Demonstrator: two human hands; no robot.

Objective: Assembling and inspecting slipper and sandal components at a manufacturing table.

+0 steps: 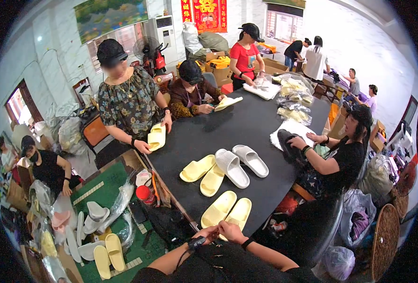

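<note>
My left hand (209, 234) and my right hand (231, 231) are close together at the near table edge, fingers closed. Whatever they may pinch is too small to make out. Just beyond them, a yellow slide slipper (217, 210) lies on the black table (185, 134). Beside it is its mate (241, 211), whose heel end is partly covered by my right hand. Farther up lie another yellow slipper pair (197, 169) and a pale grey pair (232, 169), soles down.
Across the table, a person holds a yellow slipper (157, 137); another handles a light slipper (229, 103). At right, a person works on a dark slipper (289, 144). Bagged slippers (295, 96) are piled at the far end. A green surface (91, 188) with slippers is left.
</note>
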